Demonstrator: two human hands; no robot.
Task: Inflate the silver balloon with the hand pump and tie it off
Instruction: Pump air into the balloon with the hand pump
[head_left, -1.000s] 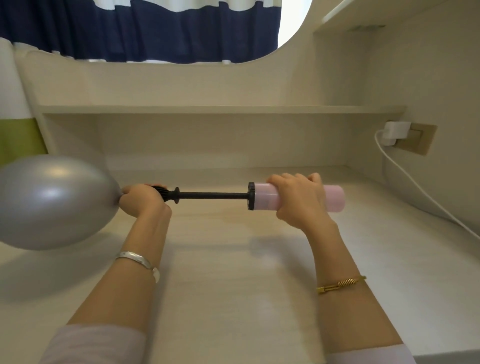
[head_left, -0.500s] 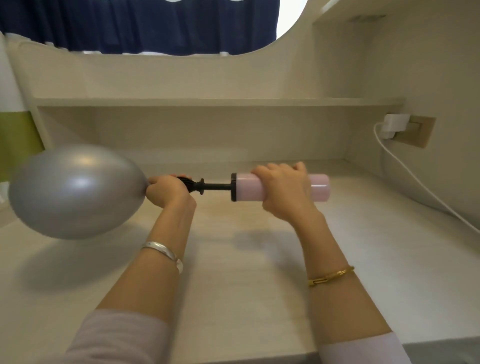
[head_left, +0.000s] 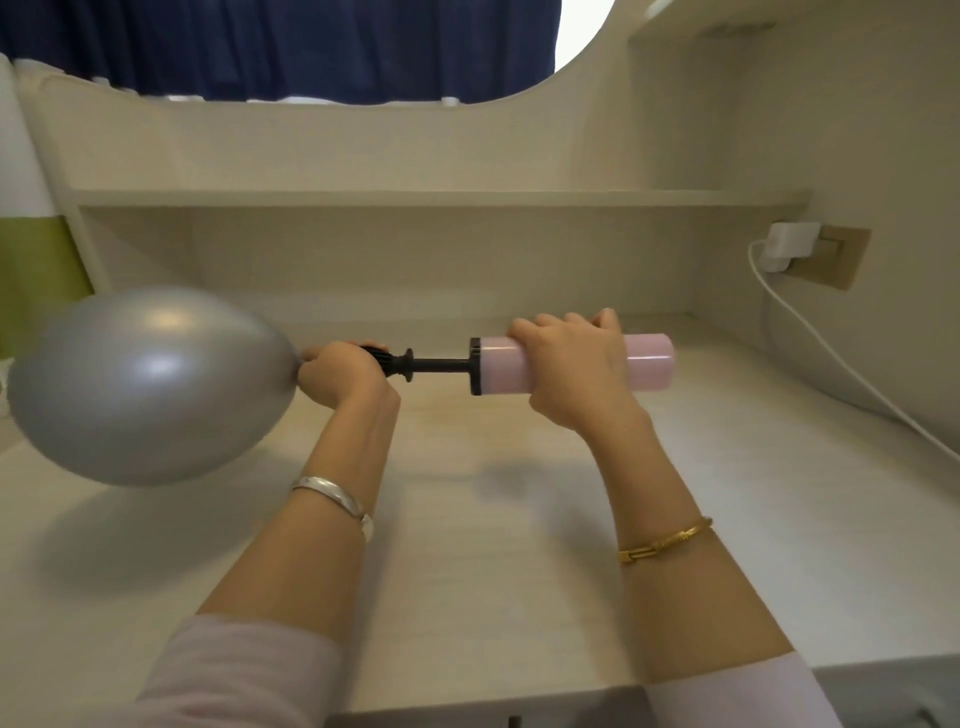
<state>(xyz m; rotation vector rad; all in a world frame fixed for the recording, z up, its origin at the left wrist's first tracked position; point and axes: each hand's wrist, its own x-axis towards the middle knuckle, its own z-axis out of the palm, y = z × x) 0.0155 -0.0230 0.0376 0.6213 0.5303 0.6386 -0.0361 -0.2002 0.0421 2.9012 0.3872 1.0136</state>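
The silver balloon hangs inflated above the desk at the left. Its neck is hidden inside my left hand, which clamps it onto the black nozzle end of the hand pump. The pump's pink barrel lies level to the right, wrapped by my right hand. A short length of black rod shows between the nozzle grip and the barrel.
The pale wooden desk runs under both arms, with a low shelf across the back. A white charger sits in a wall socket at the right, its cable trailing down across the desk's right side.
The barrel slid left along the rod from its extended position a second ago, then drew slightly back. The balloon and left hand shifted right in view.
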